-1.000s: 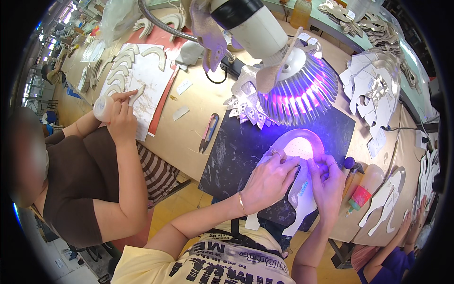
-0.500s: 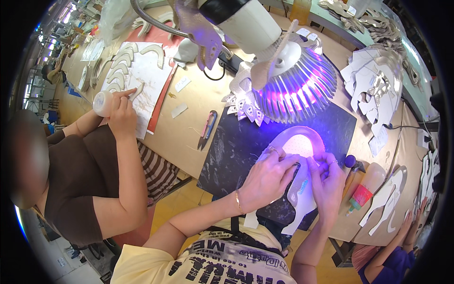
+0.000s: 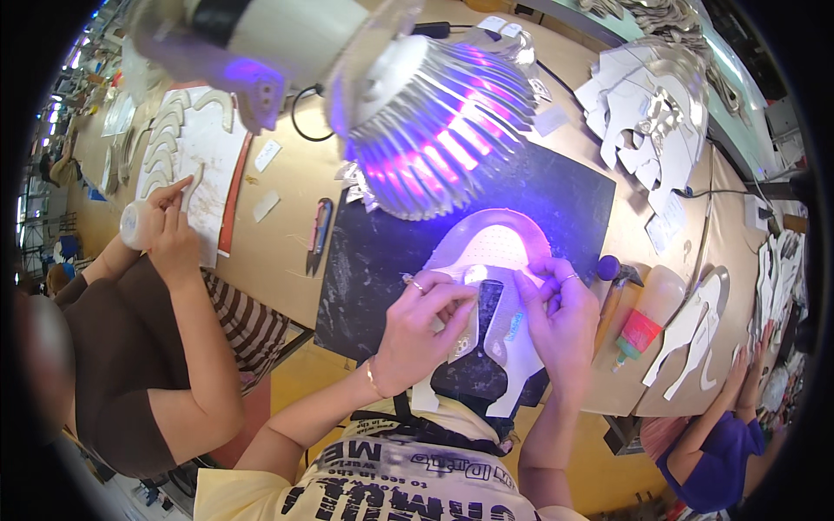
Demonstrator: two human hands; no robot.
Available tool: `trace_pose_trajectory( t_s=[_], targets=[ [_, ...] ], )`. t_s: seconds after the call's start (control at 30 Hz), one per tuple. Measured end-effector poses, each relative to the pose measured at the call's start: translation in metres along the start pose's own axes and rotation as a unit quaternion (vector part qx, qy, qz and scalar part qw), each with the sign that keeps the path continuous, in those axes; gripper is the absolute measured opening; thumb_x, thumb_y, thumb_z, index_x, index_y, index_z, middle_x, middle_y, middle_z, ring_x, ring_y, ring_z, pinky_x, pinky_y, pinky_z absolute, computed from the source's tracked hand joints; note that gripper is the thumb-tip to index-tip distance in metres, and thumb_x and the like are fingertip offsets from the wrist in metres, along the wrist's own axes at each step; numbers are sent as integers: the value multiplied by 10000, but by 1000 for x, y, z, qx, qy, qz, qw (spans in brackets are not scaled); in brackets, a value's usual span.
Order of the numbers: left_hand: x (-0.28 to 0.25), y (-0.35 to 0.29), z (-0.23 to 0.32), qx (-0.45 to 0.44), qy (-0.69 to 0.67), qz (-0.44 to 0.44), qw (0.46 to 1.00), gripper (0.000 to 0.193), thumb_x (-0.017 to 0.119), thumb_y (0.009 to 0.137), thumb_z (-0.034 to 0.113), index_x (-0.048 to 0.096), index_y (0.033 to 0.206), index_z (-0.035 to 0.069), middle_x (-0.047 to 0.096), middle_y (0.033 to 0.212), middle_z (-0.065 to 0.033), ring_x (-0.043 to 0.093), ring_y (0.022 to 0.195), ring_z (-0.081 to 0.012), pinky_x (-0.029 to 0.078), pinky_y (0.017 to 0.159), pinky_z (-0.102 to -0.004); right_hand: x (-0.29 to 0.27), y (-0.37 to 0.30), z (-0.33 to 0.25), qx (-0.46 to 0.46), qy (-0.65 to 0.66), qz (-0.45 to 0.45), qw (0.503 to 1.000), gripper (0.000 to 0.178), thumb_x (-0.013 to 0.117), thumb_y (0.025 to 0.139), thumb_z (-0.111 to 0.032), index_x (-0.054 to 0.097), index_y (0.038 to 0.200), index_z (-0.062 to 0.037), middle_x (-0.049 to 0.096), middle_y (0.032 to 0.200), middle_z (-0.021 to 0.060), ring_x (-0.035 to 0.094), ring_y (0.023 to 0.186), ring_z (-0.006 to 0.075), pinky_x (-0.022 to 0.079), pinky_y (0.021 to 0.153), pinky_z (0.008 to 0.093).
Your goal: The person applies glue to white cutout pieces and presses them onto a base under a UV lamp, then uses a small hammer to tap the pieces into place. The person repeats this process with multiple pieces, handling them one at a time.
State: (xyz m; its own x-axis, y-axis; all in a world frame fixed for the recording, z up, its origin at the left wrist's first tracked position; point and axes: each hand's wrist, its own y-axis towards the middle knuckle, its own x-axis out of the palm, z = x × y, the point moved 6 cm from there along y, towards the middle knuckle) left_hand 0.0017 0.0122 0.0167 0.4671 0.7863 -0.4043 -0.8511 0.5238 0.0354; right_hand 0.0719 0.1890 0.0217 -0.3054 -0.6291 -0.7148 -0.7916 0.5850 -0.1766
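Observation:
A flat shoe upper [image 3: 506,227], white and grey with a perforated toe, lies on a black slab under violet light. My left hand [image 3: 424,328] is closed at its left side, thumb and fingertips pinched beside the slot in the middle. Over the right side my right hand [image 3: 560,323] is closed too, its thumb near the slot and its fingers curled at the edge. Anything small between the fingertips is hidden. Just beyond my hands hangs a ribbed metal lamp [image 3: 443,130], glowing violet.
The black slab [image 3: 573,200] rests on the table. Thread snips [image 3: 319,239] lie left of it; a hammer [image 3: 611,291], a red-labelled glue bottle [image 3: 647,321] and white cut pieces [image 3: 695,343] lie right. At the left a co-worker's hand [image 3: 174,234] holds a white container [image 3: 136,224].
My hands have moved apart, uncovering the slot in the middle of the shoe upper. The view has shifted, so the lamp and table things appear further left.

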Motion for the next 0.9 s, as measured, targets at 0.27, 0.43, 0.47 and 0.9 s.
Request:
trace_pose_trajectory(
  t_s=[0.27,0.43,0.47,0.9],
  targets=[
    [4,0,3,23,44,-32,998,217,719,841,-7,709,1051,45,644,964,-83,680,744,-198,558,642,-300,1,-4,-8,-67,5,54,996,228,799,846,-160,692,1004,-35,497,666,4,432,566,87,336,513,260],
    [9,0,6,81,99,-45,991,248,737,810,6,719,1051,64,666,956,-80,673,768,-241,556,679,-332,5,-10,-9,-115,-15,58,992,170,782,836,-111,722,993,-84,534,737,47,515,609,166,409,556,305],
    [9,0,8,102,109,-46,988,254,749,797,-7,728,1039,67,667,941,-80,669,755,-233,552,662,-324,6,-10,-8,-122,-17,58,991,181,779,827,-121,731,1002,-117,522,740,47,529,616,190,418,558,330],
    [6,1,2,-14,63,-66,996,260,733,808,-58,734,1049,39,677,957,-102,680,759,-195,553,663,-297,14,-17,-13,-230,-141,41,962,388,764,732,-18,782,1065,-216,560,859,44,549,698,197,427,585,320]
  ],
)
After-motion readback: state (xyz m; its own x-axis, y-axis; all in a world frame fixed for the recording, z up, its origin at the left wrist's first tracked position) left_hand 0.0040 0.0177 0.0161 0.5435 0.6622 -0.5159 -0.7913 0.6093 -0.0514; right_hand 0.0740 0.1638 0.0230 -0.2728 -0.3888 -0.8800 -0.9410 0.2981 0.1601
